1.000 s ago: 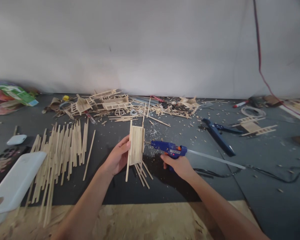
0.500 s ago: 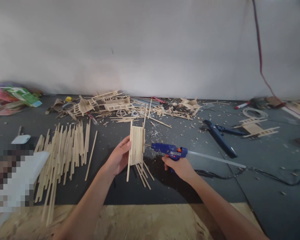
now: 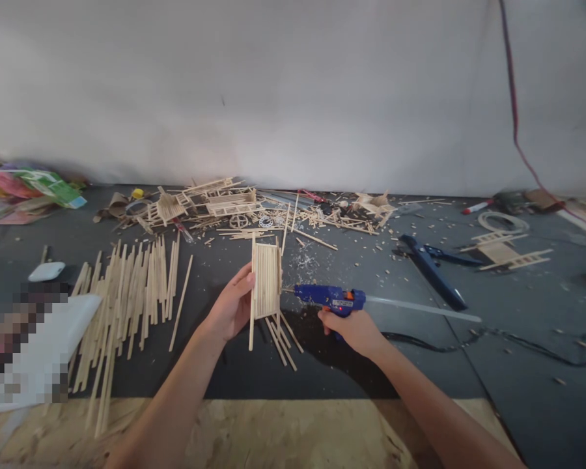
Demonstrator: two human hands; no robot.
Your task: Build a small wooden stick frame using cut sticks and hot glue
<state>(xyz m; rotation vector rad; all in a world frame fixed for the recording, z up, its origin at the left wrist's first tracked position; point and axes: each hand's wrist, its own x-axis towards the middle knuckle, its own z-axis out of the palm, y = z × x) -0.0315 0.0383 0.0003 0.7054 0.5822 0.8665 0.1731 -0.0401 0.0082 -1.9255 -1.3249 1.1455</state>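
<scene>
My left hand [image 3: 235, 302] grips the left side of a small panel of glued wooden sticks [image 3: 267, 280], holding it up off the table. Longer sticks run along both of its sides. In my right hand [image 3: 350, 326] is a blue hot glue gun [image 3: 325, 296], its red light lit and a clear glue stick [image 3: 420, 309] jutting from the back. The nozzle points left, at or very near the panel's right edge; whether it touches I cannot tell. Several loose sticks [image 3: 284, 342] lie on the table below the panel.
Many loose sticks [image 3: 127, 299] are spread on the left. Stick-built frames [image 3: 232, 202] and scraps line the back. Dark blue cutters [image 3: 434, 270] and another stick piece [image 3: 505, 253] lie to the right. A black cord [image 3: 424, 343] trails rightward from the glue gun.
The panel has turned slightly in my left hand. The glue gun's nozzle stays at its right edge, almost unmoved. The whole view has shifted a little.
</scene>
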